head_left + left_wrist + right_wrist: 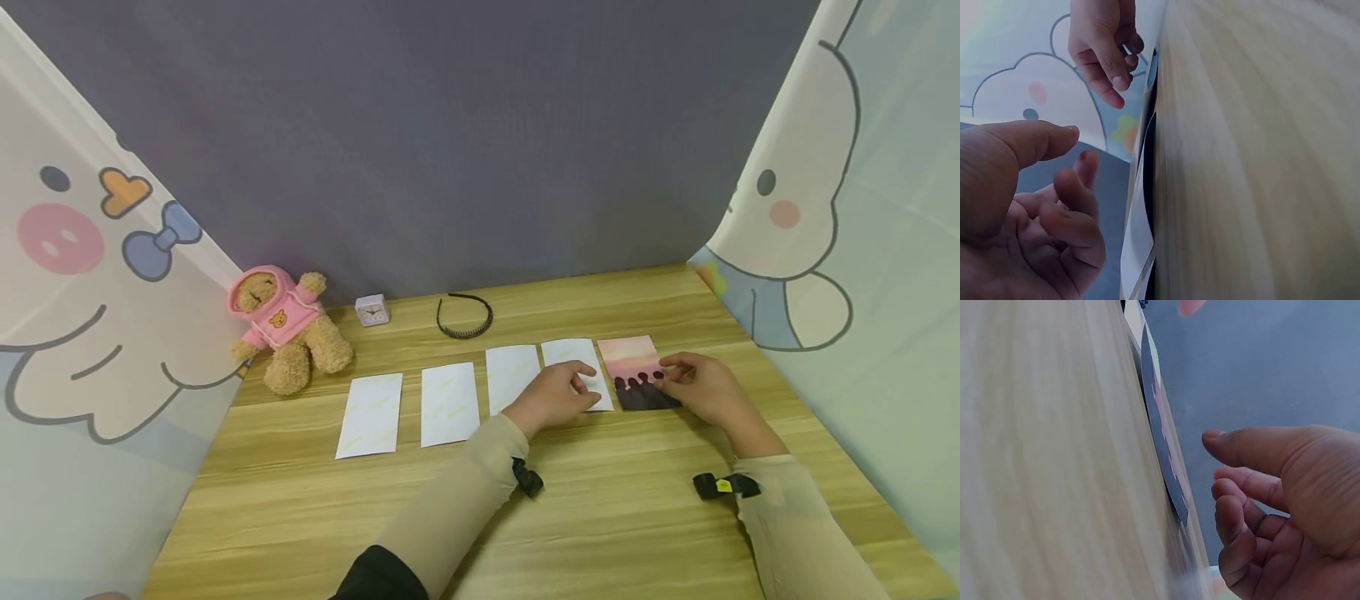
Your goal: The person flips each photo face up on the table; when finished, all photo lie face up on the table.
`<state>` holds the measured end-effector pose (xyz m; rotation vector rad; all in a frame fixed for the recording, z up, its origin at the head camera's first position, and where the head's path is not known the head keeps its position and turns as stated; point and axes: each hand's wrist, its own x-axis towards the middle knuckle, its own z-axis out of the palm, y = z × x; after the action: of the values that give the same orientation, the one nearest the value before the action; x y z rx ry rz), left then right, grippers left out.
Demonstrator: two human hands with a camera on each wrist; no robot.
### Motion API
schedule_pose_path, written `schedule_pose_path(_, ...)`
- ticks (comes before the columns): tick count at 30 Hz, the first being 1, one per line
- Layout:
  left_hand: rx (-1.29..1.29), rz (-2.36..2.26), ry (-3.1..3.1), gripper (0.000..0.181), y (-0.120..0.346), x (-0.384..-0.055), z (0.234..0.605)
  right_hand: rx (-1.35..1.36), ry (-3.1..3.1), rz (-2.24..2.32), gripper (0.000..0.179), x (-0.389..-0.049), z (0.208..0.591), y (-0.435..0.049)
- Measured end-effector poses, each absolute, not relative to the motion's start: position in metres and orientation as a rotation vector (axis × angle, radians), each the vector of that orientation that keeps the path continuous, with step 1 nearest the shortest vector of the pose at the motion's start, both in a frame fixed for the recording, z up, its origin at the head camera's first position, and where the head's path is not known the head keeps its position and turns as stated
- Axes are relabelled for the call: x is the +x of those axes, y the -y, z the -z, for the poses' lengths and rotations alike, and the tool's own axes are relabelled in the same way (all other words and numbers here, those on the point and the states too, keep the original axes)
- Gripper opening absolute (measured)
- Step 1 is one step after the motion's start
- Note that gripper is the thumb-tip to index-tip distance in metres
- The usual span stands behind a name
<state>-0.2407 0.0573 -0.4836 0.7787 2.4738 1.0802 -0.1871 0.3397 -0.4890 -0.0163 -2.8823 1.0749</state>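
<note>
A picture card (641, 367), pink sky above dark rounded silhouettes, lies face up at the right end of a row. My right hand (705, 389) is over its right edge; in the right wrist view that hand (1285, 506) has thumb and fingers apart, with a gap between it and the card (1169, 450). To the left, my left hand (555, 396) hovers over the white cards, partly hiding the one (573, 354) beside the picture. Its fingers are loosely bent with nothing between them in the left wrist view, where the hand (1041, 206) is raised above the tabletop.
More white cards with faint yellow marks, such as the leftmost one (370, 417), continue the row. Behind them are a black headband (467, 334), a small lilac clock (372, 310) and a teddy bear (288, 329) in a pink hoodie. Cartoon-printed panels flank the wooden table (600, 517).
</note>
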Motion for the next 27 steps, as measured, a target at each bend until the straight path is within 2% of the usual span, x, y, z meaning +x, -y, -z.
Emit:
schedule_pose_path(18,0.954,-0.966,-2.603,0.041,-0.012,-0.239,0.484,0.321,2.758,-1.071,0.036,-0.197,0.494,-0.303)
schedule_pose_path(27,1.019,-0.868,-2.670,0.042,0.000,-0.235,0.483,0.507,2.822,-1.040,0.041,-0.202,0.491,-0.278)
